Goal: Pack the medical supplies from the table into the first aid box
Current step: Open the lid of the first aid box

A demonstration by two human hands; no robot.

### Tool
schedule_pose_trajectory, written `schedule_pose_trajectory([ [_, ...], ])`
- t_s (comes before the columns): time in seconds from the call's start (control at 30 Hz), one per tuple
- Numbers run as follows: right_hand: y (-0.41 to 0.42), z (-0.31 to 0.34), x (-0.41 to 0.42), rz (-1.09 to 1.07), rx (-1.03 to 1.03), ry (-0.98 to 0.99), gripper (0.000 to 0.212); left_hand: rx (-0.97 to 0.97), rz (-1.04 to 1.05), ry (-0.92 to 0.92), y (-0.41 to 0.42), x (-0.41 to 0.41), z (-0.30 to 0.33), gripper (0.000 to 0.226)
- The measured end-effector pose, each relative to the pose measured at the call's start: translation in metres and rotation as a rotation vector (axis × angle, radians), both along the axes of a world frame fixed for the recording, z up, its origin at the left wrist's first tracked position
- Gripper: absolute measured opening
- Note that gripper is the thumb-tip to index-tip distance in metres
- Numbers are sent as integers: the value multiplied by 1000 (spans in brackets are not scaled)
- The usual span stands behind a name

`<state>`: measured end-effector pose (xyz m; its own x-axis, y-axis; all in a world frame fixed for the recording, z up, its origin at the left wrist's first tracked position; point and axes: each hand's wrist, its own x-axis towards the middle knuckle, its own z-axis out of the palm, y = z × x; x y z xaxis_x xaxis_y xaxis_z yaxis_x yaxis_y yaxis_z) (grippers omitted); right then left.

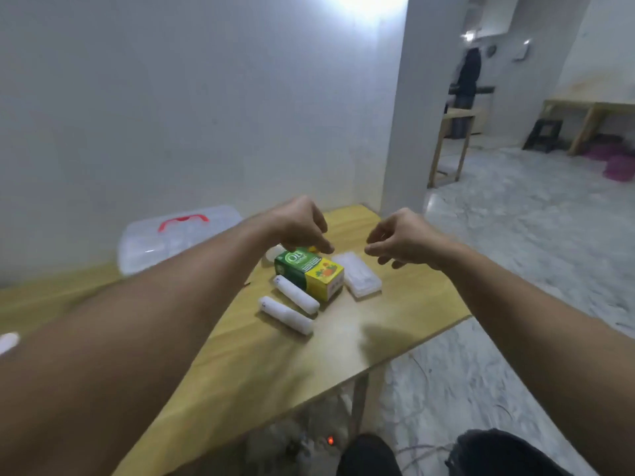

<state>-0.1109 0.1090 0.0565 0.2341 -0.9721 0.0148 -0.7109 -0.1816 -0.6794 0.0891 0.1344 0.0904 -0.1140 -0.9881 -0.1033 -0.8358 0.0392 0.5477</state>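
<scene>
A green and yellow medicine carton (309,273) lies on the wooden table (261,365). Two white bandage rolls (297,293) (287,315) lie beside it on the near side. A clear flat plastic case (357,274) sits to its right. My left hand (302,225) hovers just over the carton's far end, fingers curled down, holding nothing I can see. My right hand (402,240) hangs above the table right of the clear case, fingers loosely apart and empty. The first aid box (178,235), clear plastic with a red handle, stands closed at the far left against the wall.
A small white round object (273,252) and something yellow (313,249) lie partly hidden under my left hand. Another white item (8,341) shows at the left edge. The table's right edge drops to a marble floor. A person stands far off in the back room.
</scene>
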Motion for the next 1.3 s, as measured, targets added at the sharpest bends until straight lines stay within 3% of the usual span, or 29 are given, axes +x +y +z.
schedule_pose_trajectory([
  [0.1,-1,0,53,104,-33,7,19,-72,105,-78,18,55,3,50],
  [0.43,13,-19,189,397,-494,280,51,-266,445,-123,64,198,-18,57],
  [0.7,0,-49,228,566,-815,439,78,-264,433,-172,56,232,-56,53],
  [1.0,-22,-77,233,615,-1058,383,71,-477,441,5,53,233,-89,46],
  [1.3,-37,-71,234,691,-1200,388,70,-520,460,119,47,240,-89,38],
])
